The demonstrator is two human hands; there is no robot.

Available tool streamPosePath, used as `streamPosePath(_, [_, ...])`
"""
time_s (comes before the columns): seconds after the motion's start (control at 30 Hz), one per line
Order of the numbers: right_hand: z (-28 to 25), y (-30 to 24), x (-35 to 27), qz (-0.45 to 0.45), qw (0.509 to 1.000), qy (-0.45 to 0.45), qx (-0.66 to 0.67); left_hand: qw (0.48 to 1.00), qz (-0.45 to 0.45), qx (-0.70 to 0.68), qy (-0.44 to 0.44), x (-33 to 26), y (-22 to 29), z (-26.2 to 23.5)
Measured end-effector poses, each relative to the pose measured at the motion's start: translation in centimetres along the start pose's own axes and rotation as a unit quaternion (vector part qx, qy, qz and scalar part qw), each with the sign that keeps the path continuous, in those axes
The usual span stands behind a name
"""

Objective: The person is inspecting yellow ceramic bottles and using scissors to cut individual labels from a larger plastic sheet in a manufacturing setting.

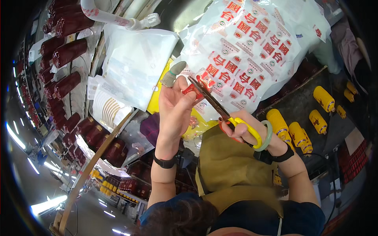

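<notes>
My left hand (173, 107) pinches a small red printed piece of film (189, 89) between thumb and fingers. A grey finger cot (173, 75) covers one of its fingertips. In my right hand (252, 126) is a pair of scissors (215, 104) with yellow and red handles. The dark blades point up and left, and their tips overlap the red piece; I cannot tell whether they cut into it. Just beyond both hands lie clear-white sheets (244, 41) printed with red characters. Yellow plastic (197, 131) shows below the hands.
Dark red bottles (67, 84) stand in rows at the left. Several yellow bottles (324, 98) lie on the dark surface at the right. White sheets (134, 59) and gold-striped sheets (108, 106) lie left of my hands, near a wooden strip (92, 165). A white pipe (106, 17) crosses the top.
</notes>
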State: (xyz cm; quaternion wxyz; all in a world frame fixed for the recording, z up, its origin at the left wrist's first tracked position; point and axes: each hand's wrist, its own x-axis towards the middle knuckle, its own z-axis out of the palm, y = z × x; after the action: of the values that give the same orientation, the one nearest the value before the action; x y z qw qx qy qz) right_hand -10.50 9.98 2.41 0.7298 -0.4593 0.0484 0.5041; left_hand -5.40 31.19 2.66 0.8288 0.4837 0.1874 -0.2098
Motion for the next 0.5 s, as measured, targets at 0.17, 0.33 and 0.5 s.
streamPosePath(0.17, [0.1, 0.2, 0.8, -0.066, 0.997, 0.011, -0.031, 1.0, -0.007, 0.028, 0.004, -0.4, 0.1, -0.3])
streamPosePath(0.33, [0.3, 0.4, 1.3, -0.013, 0.998, 0.035, -0.051, 0.999, -0.012, 0.046, -0.014, -0.3, 0.3, -0.9])
streamPosePath(0.5, [-0.4, 1.2, 1.9, -0.128, 0.983, 0.023, -0.129, 1.0, -0.018, 0.019, -0.005, 0.0, -0.3, -1.9])
